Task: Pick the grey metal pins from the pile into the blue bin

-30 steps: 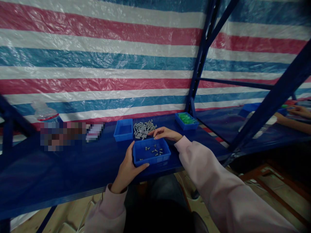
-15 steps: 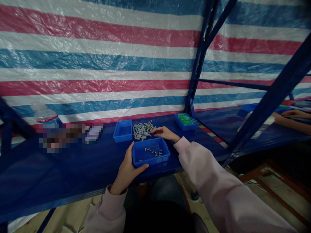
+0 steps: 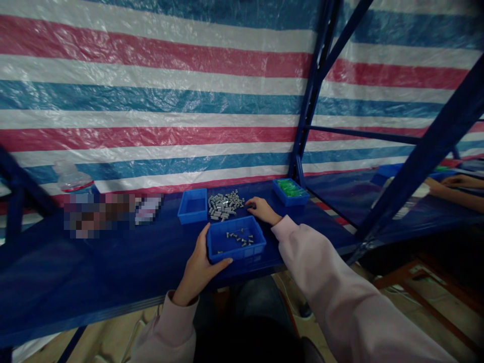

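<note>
At the near edge of the surface [image 3: 113, 262], your left hand [image 3: 198, 269] has its grip spread around the tray [image 3: 236, 242]: thumb along the front wall, fingers [image 3: 204, 237] up the left wall. That tray sits close to you, long axis running left to right, open side up, with a few small grey parts [image 3: 239, 237] loose on its floor. Your right hand [image 3: 262, 209] lies just behind the tray's right corner, fingertips at the right edge of the pile [image 3: 224, 205] of grey parts; whether that grip is pinching one or only touching cannot be told, the parts being too small.

Judging from this, the risks are two. The tray stands near the front lip of the surface, so a pull from your left hand could drag it over and spill the parts onto the floor. And your right sleeve [image 3: 298, 242] passes close by the tray's right wall; a careless sweep could knock it or scatter the pile.

Left of the pile stands an empty tray [image 3: 192, 206], and farther right a tray of green pieces [image 3: 290, 190]. Another person's hand [image 3: 459, 180] works well apart, beyond the frame post [image 3: 306, 111].
</note>
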The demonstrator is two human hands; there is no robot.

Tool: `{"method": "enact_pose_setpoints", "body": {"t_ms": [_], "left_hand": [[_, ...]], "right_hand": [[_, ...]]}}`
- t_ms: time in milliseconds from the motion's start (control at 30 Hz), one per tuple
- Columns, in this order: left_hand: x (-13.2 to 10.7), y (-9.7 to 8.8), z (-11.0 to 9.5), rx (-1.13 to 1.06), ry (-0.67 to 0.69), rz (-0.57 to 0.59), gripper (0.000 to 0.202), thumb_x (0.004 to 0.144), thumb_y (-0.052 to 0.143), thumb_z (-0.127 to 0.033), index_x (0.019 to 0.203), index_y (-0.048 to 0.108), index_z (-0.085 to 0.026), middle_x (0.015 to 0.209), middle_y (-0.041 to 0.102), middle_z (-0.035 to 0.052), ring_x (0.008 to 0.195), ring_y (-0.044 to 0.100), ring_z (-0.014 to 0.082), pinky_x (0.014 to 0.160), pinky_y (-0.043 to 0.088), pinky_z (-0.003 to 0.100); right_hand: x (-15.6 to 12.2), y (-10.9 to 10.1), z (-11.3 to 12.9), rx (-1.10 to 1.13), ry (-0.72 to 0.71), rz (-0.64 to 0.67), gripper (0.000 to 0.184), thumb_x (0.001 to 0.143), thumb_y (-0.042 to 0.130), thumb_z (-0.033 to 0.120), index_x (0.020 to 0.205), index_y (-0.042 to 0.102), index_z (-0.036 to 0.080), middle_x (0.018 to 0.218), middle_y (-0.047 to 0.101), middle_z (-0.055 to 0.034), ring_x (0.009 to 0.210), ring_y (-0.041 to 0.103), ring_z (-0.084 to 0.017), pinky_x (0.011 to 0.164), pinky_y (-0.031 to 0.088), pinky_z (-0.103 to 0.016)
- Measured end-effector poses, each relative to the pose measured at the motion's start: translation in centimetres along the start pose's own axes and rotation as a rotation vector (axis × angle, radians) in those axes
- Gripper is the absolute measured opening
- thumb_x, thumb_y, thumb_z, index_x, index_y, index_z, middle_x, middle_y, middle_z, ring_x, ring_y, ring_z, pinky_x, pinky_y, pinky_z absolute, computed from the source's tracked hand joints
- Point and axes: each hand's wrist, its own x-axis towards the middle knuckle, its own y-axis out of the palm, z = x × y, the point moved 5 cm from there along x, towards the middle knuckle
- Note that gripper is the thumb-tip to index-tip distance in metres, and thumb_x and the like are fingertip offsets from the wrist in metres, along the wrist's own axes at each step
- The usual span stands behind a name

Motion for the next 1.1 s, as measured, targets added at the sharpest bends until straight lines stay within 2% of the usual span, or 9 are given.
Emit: {"method": "enact_pose_setpoints", "body": {"t_ms": [200,367,567,767,833,933,1000,1100], "left_hand": [[0.0,0.0,0.0,-0.029,-0.011,0.006,0.097,0.068,0.070,-0.046,0.143,0.012,-0.024,0.143,0.031,0.0121,0.128,0.036,0.0306,0.106,0.031,0.047],[0.1,-0.1,0.1,-0.022,-0.021,0.003,0.097,0.068,0.070,-0.045,0.143,0.013,-0.025,0.143,0.031,0.0114,0.128,0.036,0.0302,0.106,0.031,0.047],[0.0,0.0,0.1,-0.022,-0.015,-0.002,0.097,0.067,0.070,-0.046,0.143,0.013,-0.025,0.143,0.031,0.0112,0.128,0.036,0.0305,0.106,0.031,0.047],[0.0,0.0,0.2,-0.012,-0.022,0.004,0.097,0.067,0.070,-0.047,0.143,0.012,-0.025,0.144,0.030,0.0111,0.129,0.036,0.0300,0.106,0.030,0.047],[0.0,0.0,0.2,-0.025,-0.025,0.002,0.097,0.067,0.070,-0.047,0.143,0.013,-0.024,0.144,0.029,0.0114,0.129,0.035,0.0306,0.106,0.030,0.047],[0.0,0.0,0.2,-0.037,-0.028,0.003,0.097,0.067,0.070,-0.046,0.143,0.013,-0.024,0.144,0.030,0.0117,0.129,0.035,0.0308,0.107,0.029,0.047],[0.0,0.0,0.1,-0.038,-0.026,0.002,0.097,0.067,0.070,-0.045,0.143,0.013,-0.024,0.144,0.030,0.0115,0.129,0.035,0.0305,0.107,0.029,0.047],[0.0,-0.1,-0.1,-0.037,-0.030,0.000,0.097,0.067,0.070,-0.045,0.143,0.014,-0.024,0.143,0.030,0.0115,0.129,0.034,0.0309,0.107,0.028,0.047]], "right_hand": [[-0.3,-0.6,-0.5,-0.120,0.101,-0.097,0.023,0.074,0.063,0.019,0.096,0.067,0.015,0.094,0.060,-0.0099,0.085,0.058,-0.019,0.079,0.044,-0.030],[-0.1,-0.6,-0.7,-0.114,0.092,-0.106,0.024,0.072,0.057,0.006,0.093,0.068,0.013,0.089,0.062,-0.0099,0.079,0.059,-0.018,0.078,0.045,-0.030],[0.3,-0.6,-1.0,0.084,0.094,-0.118,0.030,0.064,0.059,0.001,0.088,0.069,0.015,0.082,0.067,-0.0069,0.072,0.060,-0.017,0.070,0.048,-0.029],[0.5,-0.8,-1.4,0.415,0.202,-0.171,0.024,0.057,0.065,0.003,0.078,0.069,0.015,0.070,0.066,-0.0034,0.066,0.060,-0.015,0.068,0.049,-0.029],[0.5,-0.6,-0.9,0.666,0.229,-0.127,0.026,0.056,0.070,0.009,0.081,0.068,0.014,0.071,0.066,-0.0030,0.068,0.061,-0.015,0.070,0.049,-0.029],[0.2,-0.5,0.8,1.043,0.187,0.022,0.035,0.055,0.075,0.016,0.090,0.068,0.015,0.078,0.068,-0.0029,0.073,0.063,-0.014,0.073,0.049,-0.027],[-0.3,-0.4,2.2,1.145,0.148,0.175,0.040,0.054,0.077,0.017,0.093,0.068,0.015,0.079,0.068,-0.0023,0.075,0.063,-0.013,0.074,0.049,-0.026],[-1.1,-0.3,3.8,1.135,0.107,0.407,0.043,0.054,0.078,0.017,0.096,0.068,0.015,0.080,0.068,-0.0020,0.074,0.063,-0.012,0.073,0.048,-0.025]]}}
